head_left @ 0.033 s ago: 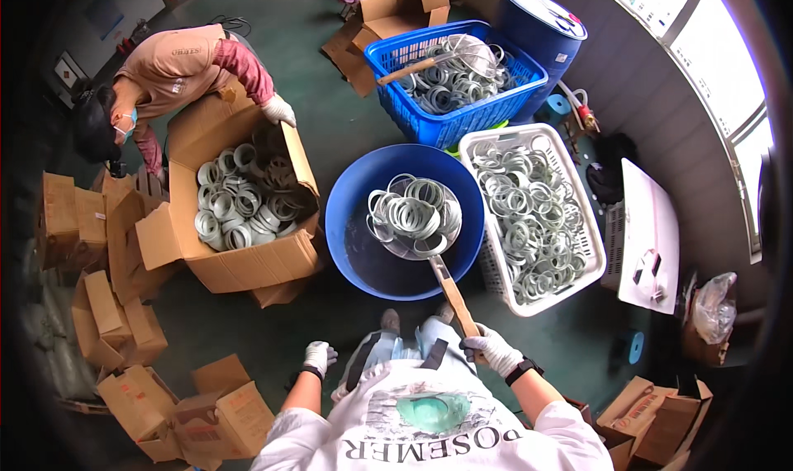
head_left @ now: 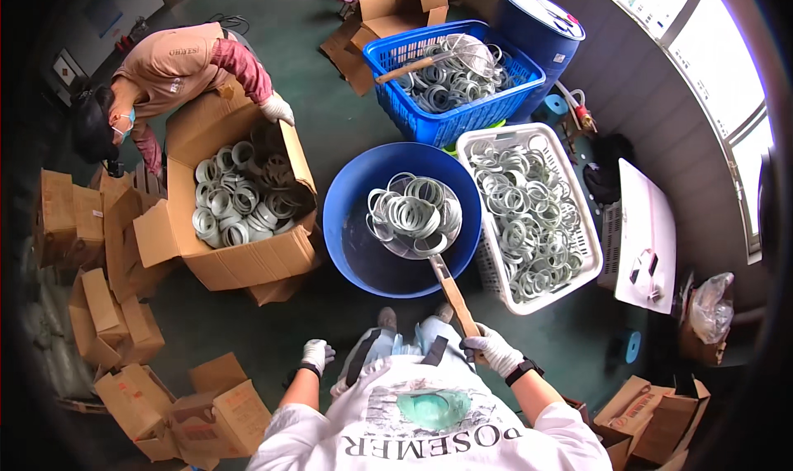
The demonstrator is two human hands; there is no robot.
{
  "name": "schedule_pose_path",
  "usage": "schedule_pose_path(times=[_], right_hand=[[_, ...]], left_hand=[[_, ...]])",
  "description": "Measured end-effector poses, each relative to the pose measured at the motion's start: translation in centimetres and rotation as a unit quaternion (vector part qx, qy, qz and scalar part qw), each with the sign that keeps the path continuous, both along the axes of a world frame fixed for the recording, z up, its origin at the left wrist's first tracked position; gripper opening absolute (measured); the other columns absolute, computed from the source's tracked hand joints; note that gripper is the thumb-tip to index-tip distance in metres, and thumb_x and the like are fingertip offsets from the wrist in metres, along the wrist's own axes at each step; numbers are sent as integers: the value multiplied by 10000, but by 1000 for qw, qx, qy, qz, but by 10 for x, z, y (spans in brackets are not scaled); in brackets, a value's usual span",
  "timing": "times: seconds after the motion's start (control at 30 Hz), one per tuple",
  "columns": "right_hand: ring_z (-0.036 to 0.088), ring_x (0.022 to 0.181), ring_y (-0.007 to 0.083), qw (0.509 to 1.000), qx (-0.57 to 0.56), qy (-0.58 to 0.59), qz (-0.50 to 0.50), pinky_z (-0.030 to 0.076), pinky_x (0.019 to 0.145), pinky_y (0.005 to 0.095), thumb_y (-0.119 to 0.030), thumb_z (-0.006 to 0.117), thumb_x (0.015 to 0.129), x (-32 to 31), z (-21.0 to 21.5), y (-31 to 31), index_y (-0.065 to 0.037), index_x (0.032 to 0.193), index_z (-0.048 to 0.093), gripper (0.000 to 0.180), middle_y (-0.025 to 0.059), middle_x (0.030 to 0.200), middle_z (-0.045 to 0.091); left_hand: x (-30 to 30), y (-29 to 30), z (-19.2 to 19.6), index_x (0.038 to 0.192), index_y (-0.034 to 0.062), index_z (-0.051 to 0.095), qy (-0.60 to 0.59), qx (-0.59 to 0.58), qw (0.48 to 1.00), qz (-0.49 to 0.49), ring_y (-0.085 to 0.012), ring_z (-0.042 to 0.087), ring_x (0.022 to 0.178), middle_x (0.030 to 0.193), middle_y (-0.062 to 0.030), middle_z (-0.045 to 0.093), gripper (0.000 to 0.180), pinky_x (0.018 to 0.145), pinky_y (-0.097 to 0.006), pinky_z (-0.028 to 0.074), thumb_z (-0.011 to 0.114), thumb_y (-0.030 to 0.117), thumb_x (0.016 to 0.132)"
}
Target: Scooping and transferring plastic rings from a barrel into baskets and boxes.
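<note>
My gloved right hand (head_left: 497, 352) is wrapped round the wooden handle of a long skimmer (head_left: 456, 301). Its round metal scoop carries a heap of pale grey-green rings (head_left: 413, 213) above the round blue tub (head_left: 332, 223), whose bottom looks dark. Nothing shows in my gloved left hand (head_left: 315, 355), which hangs low beside my leg with its fingers curled in. Right of the tub, a white plastic basket (head_left: 596, 266) is heaped with more such rings. An open cardboard box (head_left: 248, 266) at the left holds rings too.
A co-worker (head_left: 178, 62) bends over the box, one gloved hand on its flap. Behind the tub stands a blue basket (head_left: 450, 127) of rings with another skimmer (head_left: 413, 68) across it, beside a blue drum (head_left: 541, 17). Cardboard boxes (head_left: 219, 413) lie at both lower sides.
</note>
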State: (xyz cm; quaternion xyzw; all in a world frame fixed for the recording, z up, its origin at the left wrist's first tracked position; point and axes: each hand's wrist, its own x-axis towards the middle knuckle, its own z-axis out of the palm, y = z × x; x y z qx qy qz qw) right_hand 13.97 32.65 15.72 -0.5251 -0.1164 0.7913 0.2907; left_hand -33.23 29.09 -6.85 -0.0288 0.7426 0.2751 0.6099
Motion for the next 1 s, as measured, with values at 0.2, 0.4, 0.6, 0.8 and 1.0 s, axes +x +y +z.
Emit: schedule_pose_path(times=[0.2, 0.4, 0.6, 0.8, 1.0], right_hand=[[561, 625, 142, 999, 21, -31, -2, 489, 583, 287, -48, 663, 780, 32, 27, -36, -44, 1198, 464, 463, 58, 803, 586], [589, 647, 146, 997, 42, -60, 30, 510, 576, 303, -53, 644, 804, 90, 40, -58, -40, 1241, 464, 473, 58, 830, 602], [582, 642, 150, 992, 81, -72, 62, 511, 574, 313, -81, 686, 773, 154, 47, -69, -42, 1233, 459, 514, 55, 813, 588], [565, 641, 149, 991, 66, -58, 101, 504, 576, 314, -91, 674, 791, 210, 20, -73, -72, 1194, 480, 447, 48, 801, 584], [555, 606, 152, 994, 50, -2, 101, 480, 549, 316, -50, 628, 820, 230, -41, -64, -69, 1101, 490, 314, 84, 795, 594]], left_hand=[[36, 11, 11, 1092, 96, 487, 9, 38, 999, -17, -292, 645, 723, 897, -135, 606, 212, 604, -461, 552, 547, 152, 897], [83, 5, 15, 1053, 129, 496, 18, 74, 997, 7, -262, 644, 669, 818, -96, 609, 174, 555, -427, 542, 555, 166, 893], [162, -45, 11, 1080, 129, 489, 7, 102, 994, 45, -292, 650, 763, 914, -123, 614, 196, 610, -456, 555, 548, 176, 899], [240, -138, 1, 1066, 115, 506, 11, 65, 993, 100, -258, 643, 662, 828, -96, 609, 189, 533, -417, 538, 555, 188, 898], [257, -243, -31, 1020, 75, 536, 22, 15, 973, 229, -325, 649, 681, 812, -135, 625, 167, 602, -514, 550, 567, 124, 863]])
